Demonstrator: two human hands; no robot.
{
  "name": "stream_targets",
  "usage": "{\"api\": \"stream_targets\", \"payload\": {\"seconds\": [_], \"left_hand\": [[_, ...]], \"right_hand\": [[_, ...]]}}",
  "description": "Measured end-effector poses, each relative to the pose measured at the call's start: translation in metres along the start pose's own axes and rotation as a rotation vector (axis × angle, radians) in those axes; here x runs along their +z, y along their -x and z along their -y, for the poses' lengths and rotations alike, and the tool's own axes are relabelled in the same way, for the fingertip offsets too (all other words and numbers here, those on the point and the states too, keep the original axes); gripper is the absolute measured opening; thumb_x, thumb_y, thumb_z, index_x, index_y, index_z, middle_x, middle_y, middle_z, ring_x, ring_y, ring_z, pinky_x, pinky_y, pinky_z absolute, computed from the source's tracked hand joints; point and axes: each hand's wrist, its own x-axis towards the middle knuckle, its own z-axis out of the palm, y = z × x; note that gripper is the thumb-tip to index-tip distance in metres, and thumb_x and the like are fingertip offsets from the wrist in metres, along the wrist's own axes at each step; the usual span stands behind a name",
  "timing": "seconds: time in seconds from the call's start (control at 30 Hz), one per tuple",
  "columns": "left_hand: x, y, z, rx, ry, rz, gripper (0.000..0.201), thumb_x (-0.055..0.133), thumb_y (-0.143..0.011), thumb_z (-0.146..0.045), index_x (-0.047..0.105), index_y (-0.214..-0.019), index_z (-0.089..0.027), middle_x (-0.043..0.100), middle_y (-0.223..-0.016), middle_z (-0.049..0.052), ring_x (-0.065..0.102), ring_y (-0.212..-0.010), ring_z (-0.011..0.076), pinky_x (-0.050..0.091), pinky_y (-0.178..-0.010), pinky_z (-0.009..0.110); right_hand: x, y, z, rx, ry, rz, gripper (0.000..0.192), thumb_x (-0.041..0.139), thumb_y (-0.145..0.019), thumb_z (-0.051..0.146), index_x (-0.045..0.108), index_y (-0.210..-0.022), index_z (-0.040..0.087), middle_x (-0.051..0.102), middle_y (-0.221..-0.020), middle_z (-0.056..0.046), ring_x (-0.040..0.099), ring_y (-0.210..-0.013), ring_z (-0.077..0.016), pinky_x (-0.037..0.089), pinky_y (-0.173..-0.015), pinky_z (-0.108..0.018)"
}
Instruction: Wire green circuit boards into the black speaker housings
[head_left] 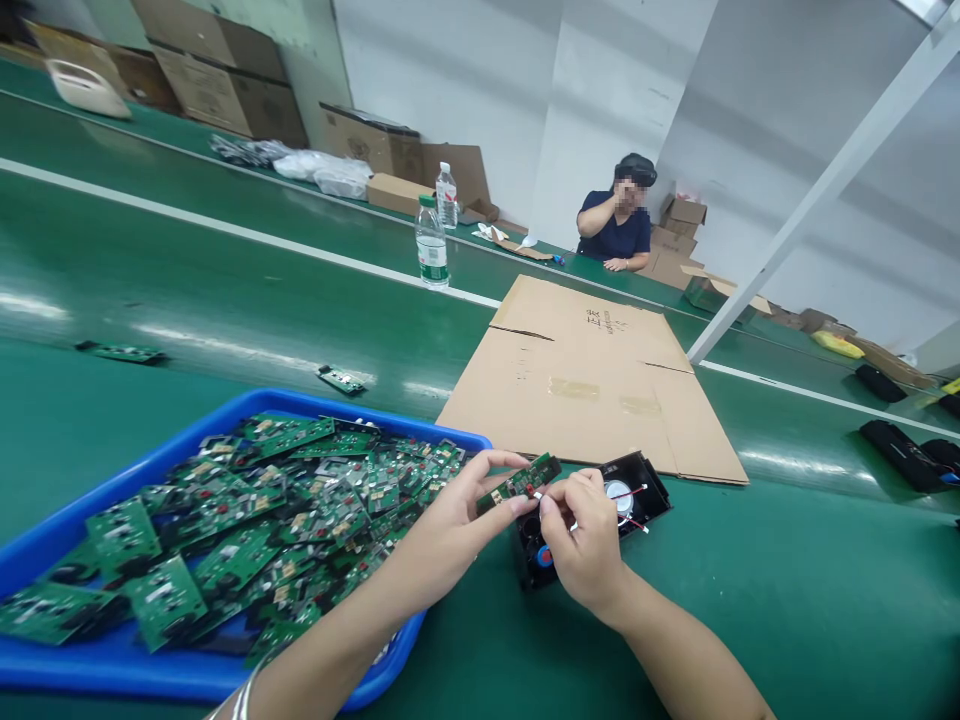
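Observation:
My left hand (454, 515) grips a small green circuit board (534, 476) between thumb and fingers, tilted up over a black plastic housing (651, 482). At the board's lower edge, my right hand (589, 545) pinches a tiny white connector (538, 495); whether it is seated in the board I cannot tell. Inside the housing sits a round speaker (619, 497) with thin red wires ending in small white plugs. A blue and red round part (544, 555) shows at the housing's near end. My right hand covers the middle of the housing.
To the left, a blue tray (247, 403) holds a heap of circuit boards. Two loose boards lie beyond it, one a single board (341, 380). Flattened cardboard (577, 390) lies ahead, near a water bottle (432, 245). Another person (611, 225) sits across the bench. A white post (817, 190) rises at right.

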Motion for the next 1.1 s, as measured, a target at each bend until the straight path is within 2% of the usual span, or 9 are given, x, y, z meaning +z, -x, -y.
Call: {"api": "stream_targets", "payload": {"seconds": [0.13, 0.27, 0.4, 0.6, 0.83, 0.9, 0.97, 1.03, 1.1], "left_hand": [[0.0, -0.001, 0.001, 0.0, 0.039, 0.025, 0.053, 0.056, -0.073, -0.043, 0.046, -0.118, -0.017, 0.053, -0.125, 0.01, 0.044, -0.12, 0.0255, 0.041, -0.098, 0.035], [0.003, 0.0, 0.003, 0.063, -0.062, -0.007, 0.048, 0.054, -0.074, -0.039, 0.05, -0.116, -0.016, 0.052, -0.127, 0.008, 0.041, -0.123, 0.0234, 0.035, -0.103, 0.033], [0.008, 0.002, 0.009, 0.111, -0.051, -0.003, 0.044, 0.052, -0.076, -0.036, 0.051, -0.116, -0.017, 0.053, -0.126, 0.008, 0.045, -0.12, 0.0222, 0.038, -0.101, 0.032], [0.009, 0.003, 0.012, 0.113, -0.011, -0.043, 0.041, 0.051, -0.078, -0.038, 0.057, -0.112, -0.016, 0.058, -0.12, 0.008, 0.05, -0.115, 0.0232, 0.043, -0.096, 0.031], [0.003, 0.002, 0.01, 0.174, -0.086, 0.014, 0.037, 0.051, -0.078, -0.037, 0.061, -0.107, -0.018, 0.062, -0.115, 0.007, 0.053, -0.111, 0.0243, 0.043, -0.096, 0.034], [0.002, 0.001, 0.008, 0.171, -0.1, 0.027, 0.035, 0.053, -0.077, -0.037, 0.061, -0.105, -0.018, 0.063, -0.113, 0.008, 0.054, -0.109, 0.0241, 0.043, -0.095, 0.033], [0.001, -0.001, 0.004, 0.132, -0.088, 0.042, 0.034, 0.054, -0.075, -0.037, 0.06, -0.103, -0.017, 0.063, -0.111, 0.008, 0.056, -0.106, 0.0238, 0.044, -0.094, 0.033], [0.0, -0.002, 0.0, 0.071, -0.03, 0.046, 0.036, 0.055, -0.074, -0.038, 0.056, -0.102, -0.017, 0.061, -0.113, 0.009, 0.057, -0.103, 0.0237, 0.046, -0.091, 0.034], [-0.003, -0.004, -0.004, 0.003, 0.042, 0.036, 0.041, 0.056, -0.072, -0.039, 0.05, -0.106, -0.017, 0.059, -0.115, 0.011, 0.059, -0.101, 0.0236, 0.048, -0.088, 0.034]], "right_hand": [[0.003, 0.002, -0.003, -0.034, 0.049, -0.014, 0.023, 0.037, -0.085, 0.017, 0.04, -0.063, 0.018, 0.044, -0.054, 0.004, 0.039, -0.052, -0.009, 0.031, -0.062, -0.027], [0.004, 0.003, -0.005, -0.057, 0.088, -0.035, 0.022, 0.037, -0.085, 0.015, 0.039, -0.064, 0.018, 0.044, -0.055, 0.004, 0.038, -0.053, -0.0092, 0.03, -0.062, -0.027], [0.005, 0.004, -0.006, -0.106, 0.138, -0.04, 0.02, 0.037, -0.085, 0.014, 0.04, -0.066, 0.018, 0.047, -0.056, 0.003, 0.039, -0.054, -0.0104, 0.03, -0.064, -0.028], [0.002, 0.002, -0.007, -0.126, 0.198, 0.007, 0.02, 0.035, -0.086, 0.013, 0.042, -0.068, 0.017, 0.049, -0.058, 0.001, 0.039, -0.056, -0.0116, 0.029, -0.064, -0.029], [0.001, 0.001, -0.009, -0.174, 0.115, 0.007, 0.021, 0.034, -0.088, 0.013, 0.045, -0.07, 0.017, 0.05, -0.059, 0.0, 0.04, -0.056, -0.0119, 0.032, -0.064, -0.029], [-0.005, -0.004, -0.008, -0.16, 0.115, 0.105, 0.024, 0.033, -0.089, 0.015, 0.046, -0.069, 0.017, 0.051, -0.06, 0.0, 0.042, -0.058, -0.0126, 0.033, -0.064, -0.029], [-0.019, -0.012, -0.01, -0.115, 0.126, 0.297, 0.022, 0.036, -0.091, 0.019, 0.05, -0.074, 0.017, 0.055, -0.067, -0.001, 0.047, -0.066, -0.0141, 0.036, -0.066, -0.029], [-0.039, -0.017, -0.015, -0.036, 0.144, 0.476, 0.012, 0.047, -0.089, 0.027, 0.053, -0.085, 0.017, 0.058, -0.079, -0.003, 0.049, -0.076, -0.0155, 0.039, -0.068, -0.028], [-0.062, -0.015, -0.026, 0.028, 0.17, 0.578, 0.024, 0.063, -0.078, 0.034, 0.055, -0.093, 0.018, 0.058, -0.088, -0.003, 0.049, -0.084, -0.017, 0.041, -0.072, -0.029]]}}
